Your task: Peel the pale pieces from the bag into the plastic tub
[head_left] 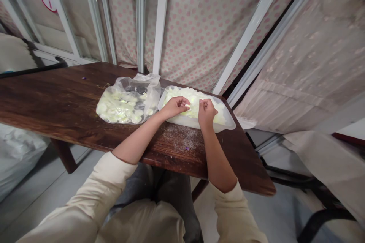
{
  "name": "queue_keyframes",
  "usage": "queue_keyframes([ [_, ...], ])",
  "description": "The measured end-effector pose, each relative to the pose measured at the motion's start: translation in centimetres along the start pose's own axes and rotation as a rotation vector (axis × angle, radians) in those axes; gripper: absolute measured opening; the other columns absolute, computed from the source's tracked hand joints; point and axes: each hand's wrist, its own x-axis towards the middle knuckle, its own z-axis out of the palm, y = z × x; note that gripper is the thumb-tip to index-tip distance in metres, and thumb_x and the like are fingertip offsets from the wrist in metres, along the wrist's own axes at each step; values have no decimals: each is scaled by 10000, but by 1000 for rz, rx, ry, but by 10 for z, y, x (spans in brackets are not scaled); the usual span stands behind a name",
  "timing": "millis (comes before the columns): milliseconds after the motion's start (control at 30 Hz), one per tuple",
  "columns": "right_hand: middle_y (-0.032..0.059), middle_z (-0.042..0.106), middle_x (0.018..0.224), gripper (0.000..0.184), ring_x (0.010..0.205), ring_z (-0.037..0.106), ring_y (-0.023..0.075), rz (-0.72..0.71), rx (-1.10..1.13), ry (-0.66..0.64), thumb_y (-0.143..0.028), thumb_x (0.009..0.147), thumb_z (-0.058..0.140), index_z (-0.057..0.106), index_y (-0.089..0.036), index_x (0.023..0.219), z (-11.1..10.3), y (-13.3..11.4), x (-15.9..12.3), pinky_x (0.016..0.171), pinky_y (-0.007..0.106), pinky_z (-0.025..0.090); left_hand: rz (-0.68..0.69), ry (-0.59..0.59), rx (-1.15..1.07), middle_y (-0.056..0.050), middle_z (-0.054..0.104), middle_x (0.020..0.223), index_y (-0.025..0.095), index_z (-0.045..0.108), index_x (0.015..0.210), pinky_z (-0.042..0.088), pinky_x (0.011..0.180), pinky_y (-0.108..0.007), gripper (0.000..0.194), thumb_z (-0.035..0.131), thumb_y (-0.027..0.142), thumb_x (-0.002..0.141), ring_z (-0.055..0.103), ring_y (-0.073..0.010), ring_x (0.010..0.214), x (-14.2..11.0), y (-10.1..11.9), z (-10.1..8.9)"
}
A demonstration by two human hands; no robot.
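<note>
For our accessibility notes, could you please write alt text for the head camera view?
The left hand and right hand touch pale greenish-white food pieces in a clear plastic tray on a dark wooden table, beside a clear plastic bag holding more pieces.

Pale pieces (pixel 194 102): soft, irregular, whitish yellow-green, heaped in a thick mound along the tray.
Plastic tray (pixel 199 123): translucent, shallow, rectangular, lying flat and slightly angled at the far right.
Clear plastic bag (pixel 151 91): crumpled, open, lying just left of the tray, almost touching it.
Bag contents (pixel 119 108): more of the same pieces, spread loosely inside, with wet-looking clumps.
</note>
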Motion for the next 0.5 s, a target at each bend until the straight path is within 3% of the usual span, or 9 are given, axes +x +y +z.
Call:
queue_keyframes([
  [100,19,562,818,291,812,467,166,-68,-4,-10,-402,876,319,534,-206,872,-1,-1,0,768,311,253,7,12,-20,22,471,679,123,577,853,333,572,-203,263,648,223,621,403,-57,599,-1,2,1],
  [167,20,571,890,314,876,453,175,-151,-9,-96,-389,890,291,558,-224,866,-3,-3,0,791,318,239,19,11,-39,19,484,695,125,571,860,345,586,-205,272,652,219,619,408,-56,607,-1,3,2],
  [300,-11,575,818,304,859,451,158,-253,29,-296,-400,881,338,557,-219,771,-4,-3,1,798,304,229,54,5,-119,12,514,733,134,521,908,384,643,-212,317,650,202,627,465,-61,651,-1,3,3],
  [500,-34,556,733,278,790,483,125,-228,98,-292,-390,863,398,500,-193,696,-4,-2,3,791,291,225,67,-18,-153,14,542,721,151,447,1004,390,657,-213,411,648,202,649,517,-74,683,-2,1,4],
])
